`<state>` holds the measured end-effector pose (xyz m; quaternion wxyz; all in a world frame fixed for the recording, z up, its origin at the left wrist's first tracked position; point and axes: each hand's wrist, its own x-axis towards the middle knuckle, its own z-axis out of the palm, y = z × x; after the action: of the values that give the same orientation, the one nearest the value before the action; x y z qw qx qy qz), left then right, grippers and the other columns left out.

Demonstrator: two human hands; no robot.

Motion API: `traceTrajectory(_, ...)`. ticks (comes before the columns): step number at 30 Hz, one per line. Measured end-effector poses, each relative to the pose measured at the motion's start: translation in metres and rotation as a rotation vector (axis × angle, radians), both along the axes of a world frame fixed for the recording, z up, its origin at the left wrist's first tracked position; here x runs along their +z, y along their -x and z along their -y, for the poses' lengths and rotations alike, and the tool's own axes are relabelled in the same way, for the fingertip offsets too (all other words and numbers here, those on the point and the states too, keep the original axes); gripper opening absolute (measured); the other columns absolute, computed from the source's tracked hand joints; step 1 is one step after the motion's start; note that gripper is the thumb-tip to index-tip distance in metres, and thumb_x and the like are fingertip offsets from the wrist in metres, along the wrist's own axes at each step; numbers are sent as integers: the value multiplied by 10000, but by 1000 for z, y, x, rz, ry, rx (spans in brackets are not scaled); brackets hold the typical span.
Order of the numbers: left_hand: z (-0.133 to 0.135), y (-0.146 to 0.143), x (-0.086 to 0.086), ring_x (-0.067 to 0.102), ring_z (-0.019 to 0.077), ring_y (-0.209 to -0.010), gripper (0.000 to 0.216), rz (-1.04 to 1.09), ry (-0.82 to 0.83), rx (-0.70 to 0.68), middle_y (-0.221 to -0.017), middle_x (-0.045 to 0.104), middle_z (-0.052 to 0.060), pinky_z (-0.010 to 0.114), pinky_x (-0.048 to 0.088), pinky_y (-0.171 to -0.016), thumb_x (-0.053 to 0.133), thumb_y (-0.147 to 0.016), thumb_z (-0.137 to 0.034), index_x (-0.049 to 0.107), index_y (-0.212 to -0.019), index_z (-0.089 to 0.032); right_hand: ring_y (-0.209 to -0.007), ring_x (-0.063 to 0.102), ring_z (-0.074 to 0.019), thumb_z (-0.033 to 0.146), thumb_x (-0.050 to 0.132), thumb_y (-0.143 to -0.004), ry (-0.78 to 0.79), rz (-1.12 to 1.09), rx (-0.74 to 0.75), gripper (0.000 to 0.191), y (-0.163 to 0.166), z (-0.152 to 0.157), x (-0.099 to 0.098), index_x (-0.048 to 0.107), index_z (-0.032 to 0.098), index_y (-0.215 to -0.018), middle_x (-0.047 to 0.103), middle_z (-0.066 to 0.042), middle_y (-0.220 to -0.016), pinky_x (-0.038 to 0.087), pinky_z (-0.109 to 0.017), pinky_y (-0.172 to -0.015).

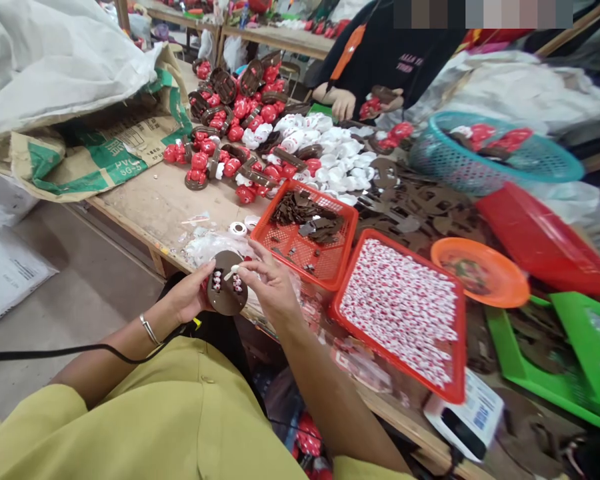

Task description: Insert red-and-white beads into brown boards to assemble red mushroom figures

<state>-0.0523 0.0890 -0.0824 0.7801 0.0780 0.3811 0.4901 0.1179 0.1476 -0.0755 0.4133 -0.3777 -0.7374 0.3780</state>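
My left hand [191, 292], in front of my body, is closed on the edge of a round brown plastic disc [227, 303]. Two slots in the disc's face show small red-and-white pieces [217, 281]. Between the fingertips of my right hand [276, 285] is a small white plastic piece [233, 271], held against or just above the disc; I cannot tell whether it touches. Something red shows behind the disc, mostly hidden by my hands. Just beyond them, a white ring-shaped part [237, 229] lies on the wooden table [145, 207].
A red basket [353, 223] holds dark brown parts; a red tray [461, 360] holds many red-and-white pieces. Red and brown toys [200, 163] and white parts [340, 157] are heaped behind. A co-worker's hand [343, 103] is across the table. A black cord [80, 348] crosses my left forearm.
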Motion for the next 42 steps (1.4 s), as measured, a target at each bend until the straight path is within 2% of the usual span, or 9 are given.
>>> traceTrajectory(2,0,-3,0,681,207,-821,360,17,-30,41,-998,716,86,355,550,-771,642,-872,-415,647,-1161,-200,-1289,508,-303,449,649,-870,56,-37,-56,261,8,8,-8,757,212,-883,539,-144,-1374,411,-529,-1060)
traceTrajectory(5,1,-7,0,683,201,-838,337,8,-74,84,-976,715,79,322,554,-759,683,-848,-386,654,-1115,-183,-1280,508,-313,423,667,-850,48,10,-145,227,19,19,-15,765,218,-845,527,-143,-1387,382,-556,-1074)
traceTrajectory(14,3,-10,-2,681,168,-818,290,0,-98,152,-908,702,44,268,555,-737,734,-810,-351,646,-1017,-168,-1332,412,-321,291,677,-822,-199,153,-220,129,31,32,-6,704,208,-726,488,-125,-1400,327,-571,-1099)
traceTrajectory(19,2,-7,0,680,171,-829,283,10,-96,148,-963,710,54,281,560,-752,704,-836,-360,656,-1045,-174,-1301,449,-305,255,669,-834,-276,132,-265,67,27,34,1,672,212,-886,490,-138,-1366,388,-539,-1064)
traceTrajectory(23,1,-5,4,684,186,-845,316,15,-85,120,-1001,716,74,297,562,-761,662,-869,-367,655,-1121,-177,-1335,405,-308,153,580,-870,-474,208,-148,267,22,32,1,704,297,-1057,378,-68,-1476,376,-554,-1067)
traceTrajectory(26,0,-6,5,684,194,-870,342,38,-87,121,-1028,714,86,303,560,-771,641,-884,-360,647,-1172,-176,-1333,390,-314,98,554,-850,-550,256,-88,383,21,30,-3,694,335,-1116,356,-38,-1502,368,-579,-1066)
traceTrajectory(31,0,-4,6,679,197,-880,349,29,-87,130,-1036,715,76,311,554,-777,642,-880,-379,647,-1183,-205,-1304,427,-303,80,537,-852,-609,280,-138,393,20,28,-8,683,332,-1117,411,-47,-1464,412,-581,-1036)
traceTrajectory(35,0,-3,7,678,204,-869,335,24,-76,136,-1020,718,80,320,555,-767,618,-892,-401,663,-1149,-191,-1301,450,-290,53,471,-874,-575,238,-146,429,15,26,-7,671,304,-1159,408,-78,-1453,445,-546,-1020)
traceTrajectory(42,0,-5,7,681,188,-873,355,39,-70,117,-1056,711,84,310,555,-791,606,-907,-370,634,-1213,-192,-1290,433,-299,37,493,-865,-632,347,-122,462,12,24,-9,671,328,-1176,413,-72,-1457,395,-572,-1051)
